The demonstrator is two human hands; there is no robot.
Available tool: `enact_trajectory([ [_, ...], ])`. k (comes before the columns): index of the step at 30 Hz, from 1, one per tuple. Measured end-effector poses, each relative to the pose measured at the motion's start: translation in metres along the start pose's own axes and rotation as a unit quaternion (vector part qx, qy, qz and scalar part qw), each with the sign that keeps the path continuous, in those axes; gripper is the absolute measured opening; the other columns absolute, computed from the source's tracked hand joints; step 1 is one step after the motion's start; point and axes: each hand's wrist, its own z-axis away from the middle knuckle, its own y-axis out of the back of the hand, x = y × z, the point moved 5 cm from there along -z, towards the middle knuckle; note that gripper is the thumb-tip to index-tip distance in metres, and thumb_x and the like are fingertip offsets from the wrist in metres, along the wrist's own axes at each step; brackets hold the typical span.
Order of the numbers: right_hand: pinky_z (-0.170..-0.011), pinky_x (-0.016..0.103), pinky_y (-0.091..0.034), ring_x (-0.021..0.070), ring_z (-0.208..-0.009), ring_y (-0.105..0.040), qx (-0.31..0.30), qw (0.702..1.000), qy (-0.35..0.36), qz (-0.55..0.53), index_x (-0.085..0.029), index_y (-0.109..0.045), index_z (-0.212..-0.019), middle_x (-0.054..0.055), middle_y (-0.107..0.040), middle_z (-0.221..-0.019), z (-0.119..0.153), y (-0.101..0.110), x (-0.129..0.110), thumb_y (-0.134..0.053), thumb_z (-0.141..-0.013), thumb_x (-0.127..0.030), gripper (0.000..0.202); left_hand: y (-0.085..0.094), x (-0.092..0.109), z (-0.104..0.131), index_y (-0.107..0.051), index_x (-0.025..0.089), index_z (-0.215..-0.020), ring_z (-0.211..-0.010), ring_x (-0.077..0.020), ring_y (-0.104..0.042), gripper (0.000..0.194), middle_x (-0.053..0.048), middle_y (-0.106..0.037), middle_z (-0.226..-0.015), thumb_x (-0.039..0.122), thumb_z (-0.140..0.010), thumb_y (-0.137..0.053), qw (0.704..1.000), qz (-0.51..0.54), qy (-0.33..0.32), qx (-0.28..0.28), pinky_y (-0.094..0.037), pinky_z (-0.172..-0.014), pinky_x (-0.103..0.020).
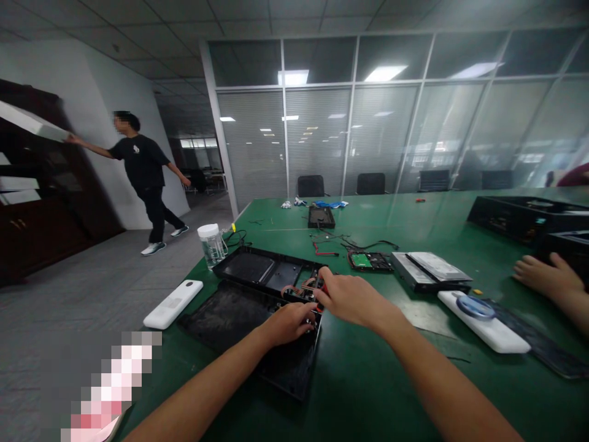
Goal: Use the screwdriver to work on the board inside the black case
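Note:
A black plastic casing (264,270) lies open on the green table, with wires and small parts at its right end. Its dark flat panel (225,313) lies in front of it. My left hand (292,323) is at the right part of the panel, fingers curled at the casing's corner; what they hold is too small to make out. My right hand (347,296) is closed on a red-handled tool (324,288) at the same corner, just above my left hand.
A clear jar (211,245) and white device (173,304) stand left. Right are a green circuit board (363,260), stacked drives (430,271), another white device (483,320) and a person's hand (550,273) by black cases (524,216). A person (140,169) walks at left.

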Motion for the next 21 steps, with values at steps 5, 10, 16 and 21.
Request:
enact_trajectory([
  [5, -0.064, 0.033, -0.04, 0.0283, -0.08, -0.063, -0.005, 1.0, 0.009, 0.027, -0.019, -0.061, -0.088, 0.013, -0.067, -0.085, -0.002, -0.002, -0.003, -0.028, -0.088, -0.05, 0.045, 0.002, 0.002, 0.0, -0.046, 0.019, -0.106, -0.095, -0.017, -0.055, 0.031, -0.002, -0.062, -0.095, 0.012, -0.078, -0.058, 1.0, 0.003, 0.0, -0.003, -0.04, -0.083, -0.027],
  [10, -0.063, 0.03, -0.039, 0.0252, -0.079, -0.063, 0.0, 1.0, 0.029, 0.006, -0.018, -0.054, -0.105, 0.011, -0.067, -0.086, -0.002, 0.0, -0.005, -0.042, -0.083, -0.043, 0.036, 0.002, 0.001, 0.001, -0.047, 0.018, -0.103, -0.093, -0.0174, -0.055, 0.027, -0.003, -0.061, -0.096, 0.013, -0.078, -0.057, 1.0, -0.008, 0.008, -0.008, -0.04, -0.081, -0.027],
  [16, -0.065, 0.032, -0.038, 0.0269, -0.079, -0.062, -0.005, 0.999, -0.032, 0.024, -0.015, -0.06, -0.092, 0.016, -0.066, -0.086, -0.007, -0.001, 0.013, -0.031, -0.086, -0.05, 0.046, -0.001, 0.0, 0.001, -0.04, 0.019, -0.118, -0.098, -0.0179, -0.054, 0.043, -0.003, -0.062, -0.099, 0.013, -0.079, -0.057, 1.0, -0.005, 0.003, -0.005, -0.039, -0.086, -0.028],
  [21, -0.061, 0.029, -0.036, 0.0226, -0.073, -0.061, -0.017, 1.0, 0.013, -0.018, -0.017, -0.057, -0.096, 0.011, -0.066, -0.084, -0.01, -0.003, 0.014, -0.033, -0.087, -0.046, 0.038, -0.003, -0.002, 0.001, -0.041, 0.02, -0.118, -0.097, -0.0182, -0.054, 0.044, -0.003, -0.062, -0.098, 0.014, -0.078, -0.058, 1.0, -0.006, 0.005, 0.0, -0.039, -0.085, -0.027],
])
